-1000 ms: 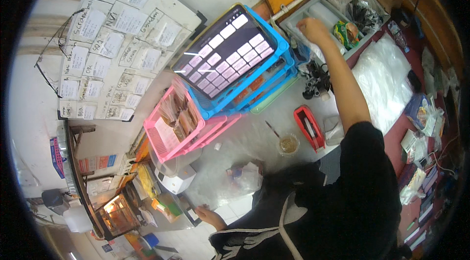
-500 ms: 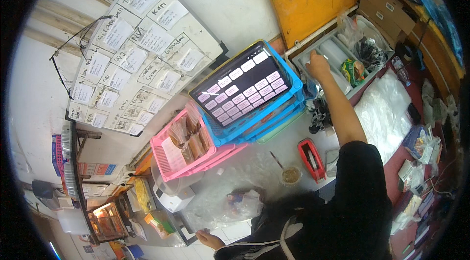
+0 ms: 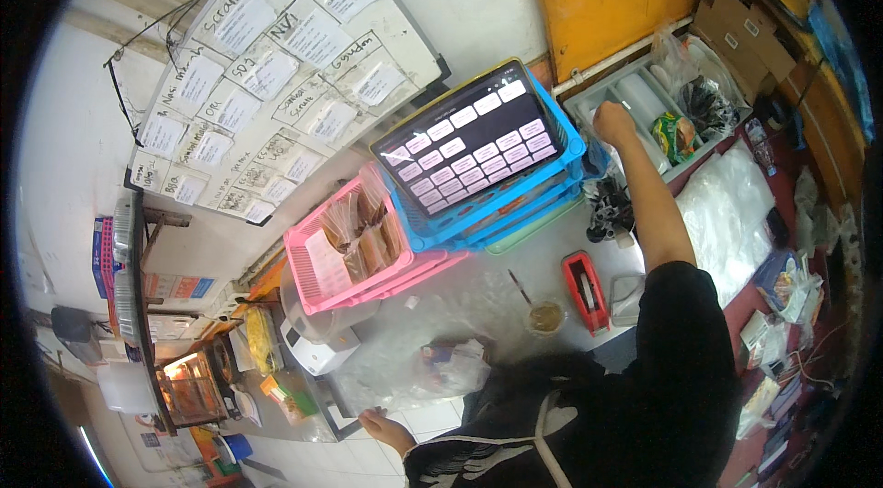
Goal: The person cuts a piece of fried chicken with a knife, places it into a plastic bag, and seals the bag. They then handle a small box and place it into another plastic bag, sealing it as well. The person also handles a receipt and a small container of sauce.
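Note:
My right hand (image 3: pixel 614 124) is over the near-left part of a grey compartment tray (image 3: pixel 581 102), its fingers curled in; whatever they may hold is hidden. Beside it in the tray lie a white roll (image 3: pixel 636 94) and a green and yellow packet (image 3: pixel 674 137). Low in the view, my left hand (image 3: pixel 387 430) hangs by the counter's front edge with fingers loosely bent and apart, nothing visible in it. A tablet (image 3: pixel 469 138) with a lit screen rests on stacked blue baskets (image 3: pixel 563 134), to the left of my right hand.
A pink basket (image 3: pixel 303 281) holds brown-filled sachets (image 3: pixel 372 251). On the counter are a red tape dispenser (image 3: pixel 584 293), a small round container (image 3: pixel 545 318), a white boxy device (image 3: pixel 317 348) and clear plastic (image 3: pixel 386 373). Plastic bags (image 3: pixel 727 212) lie at the right; a whiteboard (image 3: pixel 418 74) hangs behind.
The view has shifted a little, so the whiteboard sits higher. My right hand stays at the tray, with its fingers more curled. My left hand has barely moved.

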The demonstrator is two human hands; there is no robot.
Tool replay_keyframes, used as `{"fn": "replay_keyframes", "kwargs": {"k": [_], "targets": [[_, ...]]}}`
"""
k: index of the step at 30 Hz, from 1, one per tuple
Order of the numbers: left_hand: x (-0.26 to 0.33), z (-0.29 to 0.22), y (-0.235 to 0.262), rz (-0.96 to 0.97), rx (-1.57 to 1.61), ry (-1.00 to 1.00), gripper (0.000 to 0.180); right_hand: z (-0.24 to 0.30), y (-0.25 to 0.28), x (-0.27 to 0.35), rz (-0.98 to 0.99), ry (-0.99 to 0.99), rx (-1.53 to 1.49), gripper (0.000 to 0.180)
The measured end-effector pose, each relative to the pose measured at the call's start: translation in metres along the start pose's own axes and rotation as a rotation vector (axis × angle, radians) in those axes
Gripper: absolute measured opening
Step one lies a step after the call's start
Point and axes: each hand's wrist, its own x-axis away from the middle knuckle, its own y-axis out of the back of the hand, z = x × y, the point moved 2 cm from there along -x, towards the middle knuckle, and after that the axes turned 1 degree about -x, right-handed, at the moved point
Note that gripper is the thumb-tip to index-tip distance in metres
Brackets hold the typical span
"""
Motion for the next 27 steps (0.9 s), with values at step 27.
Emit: {"fn": "replay_keyframes", "kwargs": {"k": [27], "targets": [[0.126,-0.277,-0.093,1.763,0.693,0.166,0.052,0.149,0.116,0.479,-0.342,0.224,-0.566,0.048]]}}
